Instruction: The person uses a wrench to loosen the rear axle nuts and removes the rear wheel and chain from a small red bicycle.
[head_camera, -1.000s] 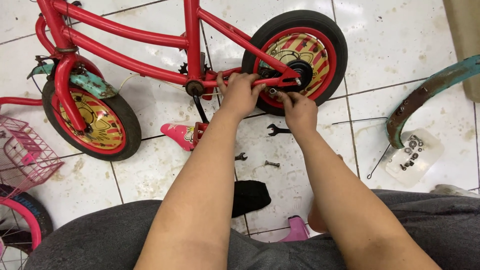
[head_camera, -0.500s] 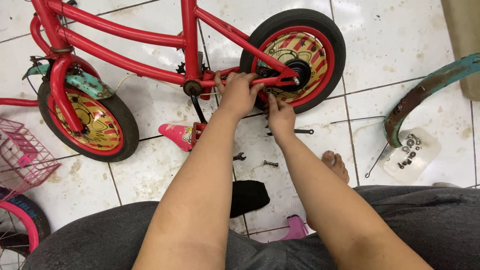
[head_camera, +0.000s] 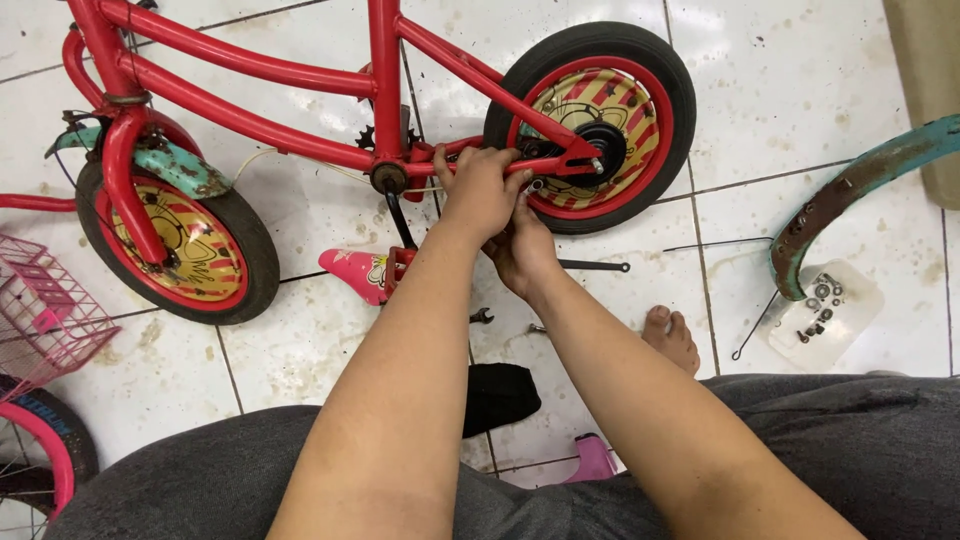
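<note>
Your left hand (head_camera: 480, 190) is clenched around the lower red bar of the upturned bicycle (head_camera: 300, 130), beside its rear wheel (head_camera: 655, 70), while your right hand (head_camera: 522, 250) sits just under it, grip unclear.

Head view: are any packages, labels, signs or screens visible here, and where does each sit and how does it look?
Clear plastic tray: on the floor tiles at right, beside the teal fender; shallow, roughly square, holding small dark nuts and washers.
Printed wheel discs: front wheel at left, rear wheel behind the hands; round, yellow with red stripes and a cartoon figure.
Pink saddle: on the floor under the frame, with a cartoon decal.
No signs or screens.
</note>
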